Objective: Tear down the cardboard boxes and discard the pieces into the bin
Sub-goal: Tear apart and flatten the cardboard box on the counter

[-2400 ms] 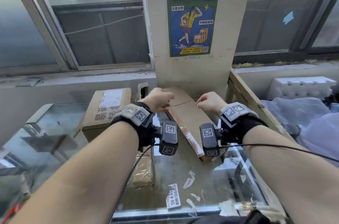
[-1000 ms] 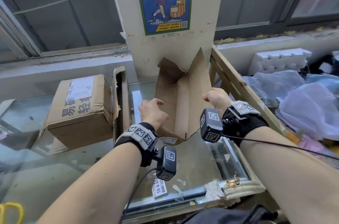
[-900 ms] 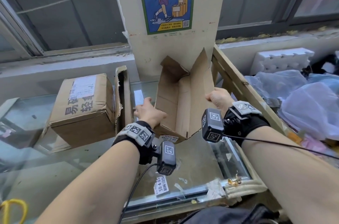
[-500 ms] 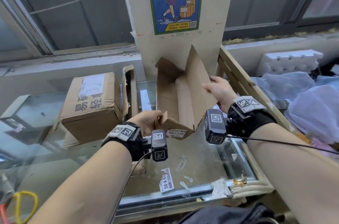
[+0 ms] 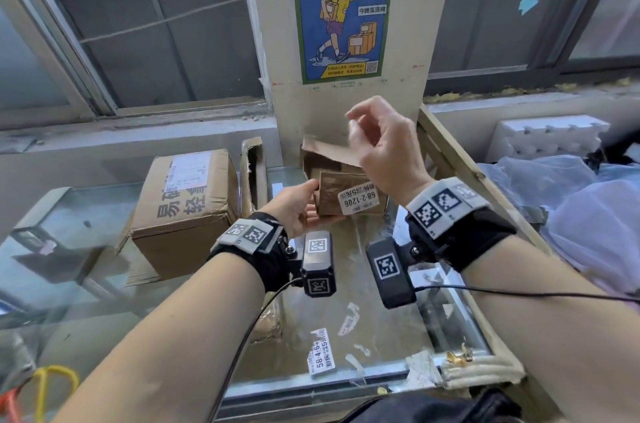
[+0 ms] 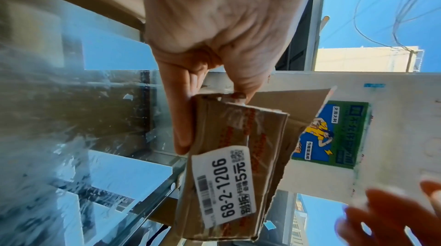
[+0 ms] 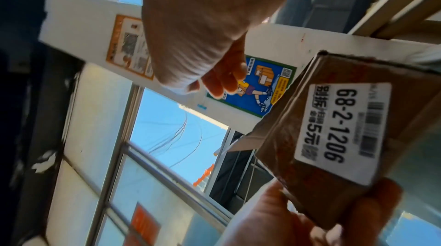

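A small torn-open cardboard box (image 5: 329,188) with a white label reading 68-2-1206 is held above the glass tabletop (image 5: 377,322), folded nearly flat, one loose flap sticking up behind. My left hand (image 5: 299,209) grips its lower left corner, thumb on the labelled face (image 6: 224,186) and fingers behind. The right hand (image 5: 375,142) hovers above and right of the box, fingers loosely spread, holding nothing. The right wrist view shows the box (image 7: 334,137) beside those free fingers (image 7: 224,82). No bin is in view.
A sealed cardboard box (image 5: 187,204) sits on the left of the table, with a flattened piece (image 5: 254,173) standing on edge beside it. A pillar with a poster (image 5: 343,13) rises right behind. A wooden rail (image 5: 460,176), plastic bags (image 5: 581,214) and white foam (image 5: 547,135) lie to the right.
The box stood open between both hands; now it is folded and tipped, label toward me, in the left hand alone. The right hand has let go and risen.
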Motion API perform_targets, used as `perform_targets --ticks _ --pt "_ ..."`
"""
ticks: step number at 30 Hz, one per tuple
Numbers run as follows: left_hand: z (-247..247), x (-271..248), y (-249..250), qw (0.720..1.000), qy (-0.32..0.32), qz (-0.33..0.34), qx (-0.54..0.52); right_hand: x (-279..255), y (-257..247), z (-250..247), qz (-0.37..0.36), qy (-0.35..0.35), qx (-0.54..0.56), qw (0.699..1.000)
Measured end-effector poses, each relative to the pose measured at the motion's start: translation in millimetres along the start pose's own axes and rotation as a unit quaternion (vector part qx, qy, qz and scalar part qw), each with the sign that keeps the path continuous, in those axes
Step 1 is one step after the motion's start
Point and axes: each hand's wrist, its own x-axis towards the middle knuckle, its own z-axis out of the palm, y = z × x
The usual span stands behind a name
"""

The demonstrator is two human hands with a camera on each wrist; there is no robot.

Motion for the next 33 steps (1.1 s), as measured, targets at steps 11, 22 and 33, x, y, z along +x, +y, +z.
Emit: perform_targets --ticks 11,22,33 --pt "7 -10 11 0.996 -0.008 0.024 0.083 -4 -7 13 -0.100 -0.208 -0.291 0.928" --pt "13 -25 25 0.855 0.000 0.342 0.391 1 23 0 0.165 -0.229 -0.143 0.949" --pt "18 -11 17 0.714 0.044 0.465 0.522 1 36 3 0.235 -0.198 -0.056 0.950"
